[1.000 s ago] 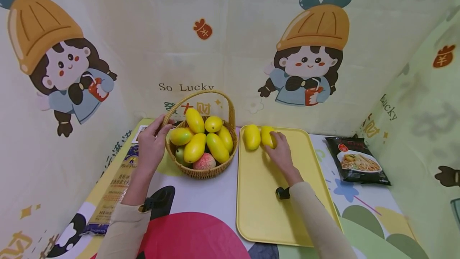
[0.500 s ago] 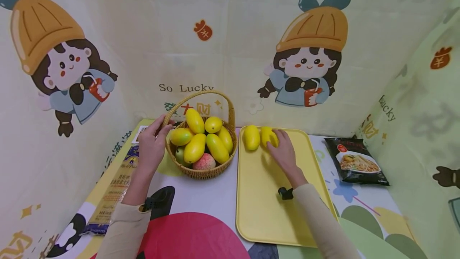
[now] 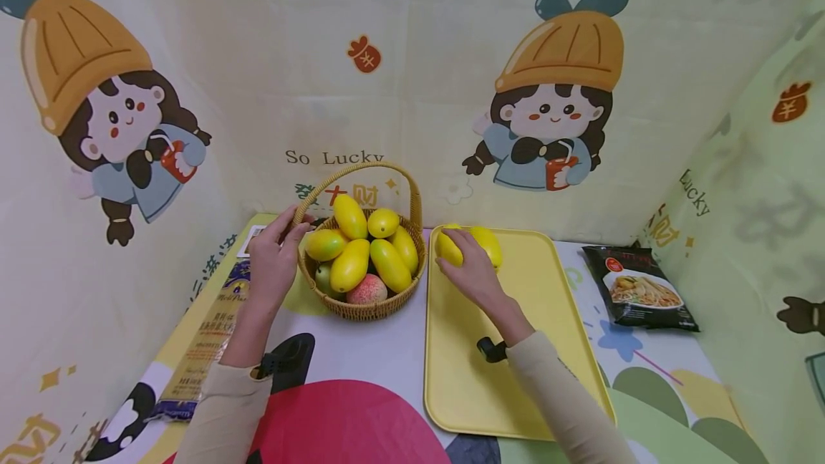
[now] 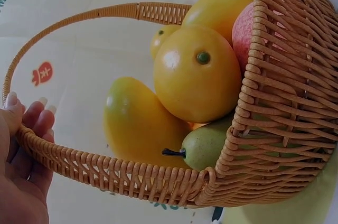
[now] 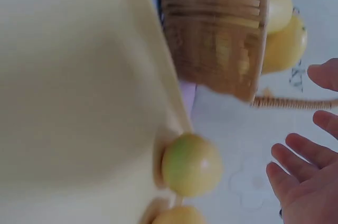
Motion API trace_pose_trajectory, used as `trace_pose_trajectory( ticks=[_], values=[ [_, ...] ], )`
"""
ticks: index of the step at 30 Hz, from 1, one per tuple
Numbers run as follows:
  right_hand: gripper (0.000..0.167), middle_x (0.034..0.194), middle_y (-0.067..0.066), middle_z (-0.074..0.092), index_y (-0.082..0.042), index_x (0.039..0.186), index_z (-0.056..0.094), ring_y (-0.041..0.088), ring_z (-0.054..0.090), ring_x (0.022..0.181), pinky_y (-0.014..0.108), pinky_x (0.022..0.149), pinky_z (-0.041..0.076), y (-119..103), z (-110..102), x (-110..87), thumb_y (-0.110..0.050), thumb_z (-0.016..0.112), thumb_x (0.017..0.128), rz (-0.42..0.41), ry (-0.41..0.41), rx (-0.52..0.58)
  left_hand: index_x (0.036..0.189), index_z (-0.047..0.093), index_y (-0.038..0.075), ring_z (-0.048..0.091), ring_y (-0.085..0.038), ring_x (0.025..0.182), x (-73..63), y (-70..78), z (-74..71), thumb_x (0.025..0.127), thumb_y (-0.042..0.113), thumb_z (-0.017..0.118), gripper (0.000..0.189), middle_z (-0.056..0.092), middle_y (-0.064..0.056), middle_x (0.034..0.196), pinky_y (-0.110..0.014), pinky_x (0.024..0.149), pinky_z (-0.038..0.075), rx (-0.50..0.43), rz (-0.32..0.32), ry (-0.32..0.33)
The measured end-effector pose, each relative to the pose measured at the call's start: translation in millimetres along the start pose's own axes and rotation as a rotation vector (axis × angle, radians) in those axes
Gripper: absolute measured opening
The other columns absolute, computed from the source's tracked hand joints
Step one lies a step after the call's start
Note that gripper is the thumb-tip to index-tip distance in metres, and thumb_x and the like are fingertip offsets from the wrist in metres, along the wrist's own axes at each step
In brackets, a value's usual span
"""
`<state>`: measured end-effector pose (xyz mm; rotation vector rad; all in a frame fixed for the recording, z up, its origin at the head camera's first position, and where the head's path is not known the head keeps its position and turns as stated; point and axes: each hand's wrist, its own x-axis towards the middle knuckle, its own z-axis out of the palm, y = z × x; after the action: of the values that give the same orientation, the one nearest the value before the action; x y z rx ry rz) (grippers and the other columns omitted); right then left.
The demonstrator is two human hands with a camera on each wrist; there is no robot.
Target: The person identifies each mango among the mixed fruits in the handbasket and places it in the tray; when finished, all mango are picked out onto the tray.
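My left hand holds the side of the handle of a wicker basket; in the left wrist view the thumb and fingers lie around the handle. Yellow mangoes are heaped in the basket with a pink peach and a green pear. Two mangoes lie side by side at the far end of a yellow tray. Above the left mango is my right hand, its fingers spread and apart from the fruit in the right wrist view. The right mango is partly covered.
A black noodle packet lies right of the tray. To the left, partly behind my forearm, is a long pasta bag. A printed cloth backdrop stands close behind the basket and tray.
My right hand has left the right mango and moved left over the left one. Both mangoes remain on the tray. My left hand stays on the basket handle.
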<state>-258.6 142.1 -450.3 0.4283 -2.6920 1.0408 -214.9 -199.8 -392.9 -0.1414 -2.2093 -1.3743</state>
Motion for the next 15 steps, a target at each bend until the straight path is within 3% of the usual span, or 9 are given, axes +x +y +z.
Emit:
trace_pose_trajectory(
  ticks=[6, 15],
  values=[
    [0.061, 0.149, 0.004, 0.049, -0.021, 0.147, 0.049, 0.026, 0.049, 0.137, 0.047, 0.113, 0.043, -25, 15, -0.6, -0.031, 0.071, 0.091, -0.022, -0.081, 0.008, 0.146, 0.05, 0.02, 0.066, -0.018, 0.111, 0.3, -0.4, -1.3, 0.103, 0.027, 0.052, 0.044, 0.071, -0.006, 0.121, -0.012, 0.097, 0.049, -0.002, -0.012, -0.003],
    [0.06, 0.146, 0.005, 0.051, -0.02, 0.145, 0.051, 0.026, 0.051, 0.133, 0.046, 0.11, 0.046, -50, 41, -2.4, -0.033, 0.071, 0.09, -0.086, -0.127, 0.003, 0.145, 0.052, 0.021, 0.066, -0.016, 0.109, 0.7, -1.2, -1.1, 0.102, 0.028, 0.052, 0.043, 0.071, -0.005, 0.119, -0.009, 0.094, 0.049, -0.006, 0.002, -0.006]
  ],
)
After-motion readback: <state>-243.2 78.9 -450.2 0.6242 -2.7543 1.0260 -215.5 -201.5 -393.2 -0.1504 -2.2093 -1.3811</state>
